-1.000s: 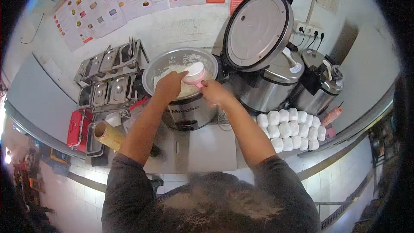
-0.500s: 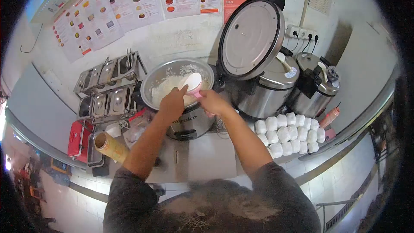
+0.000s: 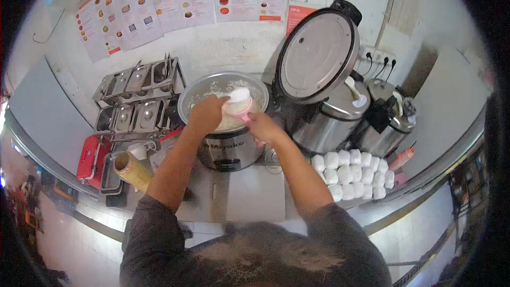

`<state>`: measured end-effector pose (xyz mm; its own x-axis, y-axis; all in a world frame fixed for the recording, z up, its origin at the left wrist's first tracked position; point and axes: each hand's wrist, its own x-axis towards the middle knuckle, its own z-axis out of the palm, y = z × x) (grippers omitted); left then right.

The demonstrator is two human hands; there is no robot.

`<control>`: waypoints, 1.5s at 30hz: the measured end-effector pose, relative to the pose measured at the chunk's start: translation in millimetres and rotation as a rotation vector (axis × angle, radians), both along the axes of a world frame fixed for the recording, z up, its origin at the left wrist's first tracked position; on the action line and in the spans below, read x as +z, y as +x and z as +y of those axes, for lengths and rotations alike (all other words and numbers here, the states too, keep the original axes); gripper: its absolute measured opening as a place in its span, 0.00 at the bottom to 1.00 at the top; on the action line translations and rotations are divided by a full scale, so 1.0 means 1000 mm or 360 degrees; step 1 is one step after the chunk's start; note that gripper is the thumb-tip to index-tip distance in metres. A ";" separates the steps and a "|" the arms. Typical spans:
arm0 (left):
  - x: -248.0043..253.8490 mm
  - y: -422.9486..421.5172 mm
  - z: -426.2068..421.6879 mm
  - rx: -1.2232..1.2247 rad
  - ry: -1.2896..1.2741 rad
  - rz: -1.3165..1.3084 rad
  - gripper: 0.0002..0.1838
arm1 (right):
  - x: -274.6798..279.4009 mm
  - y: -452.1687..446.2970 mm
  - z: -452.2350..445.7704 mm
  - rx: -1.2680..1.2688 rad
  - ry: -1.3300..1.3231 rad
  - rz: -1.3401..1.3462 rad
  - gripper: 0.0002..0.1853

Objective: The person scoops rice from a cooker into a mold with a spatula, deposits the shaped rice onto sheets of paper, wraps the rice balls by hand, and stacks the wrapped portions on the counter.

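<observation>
Pink handled cup [image 3: 239, 111], head view: is hovering above rice [image 3: 230, 125] inside the Miyako rice cooker [image 3: 228, 153]; right hand [image 3: 264, 129] is pinching its handle. White rice paddle [image 3: 239, 94]: is lying over the cup's mouth, left hand [image 3: 207, 112] gripping it.

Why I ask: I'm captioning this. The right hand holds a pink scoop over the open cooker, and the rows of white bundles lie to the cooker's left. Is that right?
Not quite: the rows of white bundles lie to the right of the open cooker, as the head view shows. The right hand does hold a pink scoop over it.
</observation>
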<state>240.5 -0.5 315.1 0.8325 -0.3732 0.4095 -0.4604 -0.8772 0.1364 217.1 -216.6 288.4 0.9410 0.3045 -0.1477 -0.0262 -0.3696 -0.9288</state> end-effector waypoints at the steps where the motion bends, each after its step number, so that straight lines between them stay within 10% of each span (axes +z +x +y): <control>1: -0.014 0.006 0.003 0.0010 -0.0020 -0.0020 0.25 | 0.001 -0.002 0.000 -0.0013 0.0022 -0.0025 0.13; 17: -0.035 0.039 0.043 0.0473 0.0468 0.0267 0.17 | -0.010 -0.055 -0.048 0.0349 0.0377 0.0085 0.18; 20: -0.021 -0.011 0.031 -0.0018 -0.0431 -0.0513 0.11 | -0.044 -0.091 -0.068 0.0219 0.0240 0.0228 0.28; 29: -0.058 -0.112 0.009 0.0129 -0.1371 0.0287 0.08 | -0.230 -0.160 -0.093 -0.0222 -0.0159 -0.0418 0.30; 40: -0.039 -0.172 -0.042 0.0028 -0.2319 0.1273 0.07 | -0.236 -0.190 -0.085 0.0189 -0.1327 -0.0975 0.29; 45: 0.034 -0.235 -0.074 -0.1337 -0.2318 0.1859 0.06 | -0.251 -0.191 -0.087 0.0168 -0.1322 -0.0920 0.32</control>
<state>5.4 -75.0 349.0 0.6998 -0.6833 0.2085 0.1981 0.4660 0.8623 25.7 -303.2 37.0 0.9096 0.3981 0.1187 0.4153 -0.8781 -0.2378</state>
